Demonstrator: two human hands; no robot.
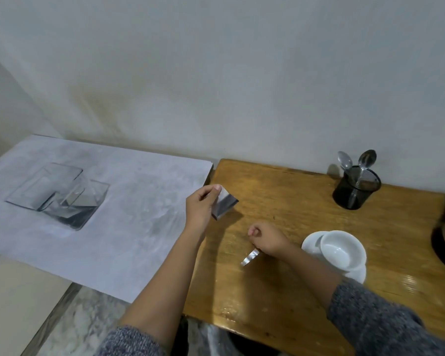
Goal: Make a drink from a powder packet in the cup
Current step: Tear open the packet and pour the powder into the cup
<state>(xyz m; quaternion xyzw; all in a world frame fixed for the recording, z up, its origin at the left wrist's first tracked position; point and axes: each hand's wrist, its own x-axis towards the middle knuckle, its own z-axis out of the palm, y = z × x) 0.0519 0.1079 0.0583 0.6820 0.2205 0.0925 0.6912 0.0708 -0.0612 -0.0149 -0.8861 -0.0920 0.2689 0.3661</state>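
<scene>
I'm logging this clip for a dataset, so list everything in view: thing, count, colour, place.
table: one, brown wood, right half
drawing sheet: one, grey-white, left of table
cup: one, white, empty, on saucer, right of hands
saucer: one, white, under cup
mesh holder: one, black, table's far side
spoons: two, silver, in holder
packet: one, silver, in left hand
torn strip: one, silver, in right hand
dark round object: one, right edge, unclear
left hand: grip on packet
right hand: grip on strip
</scene>
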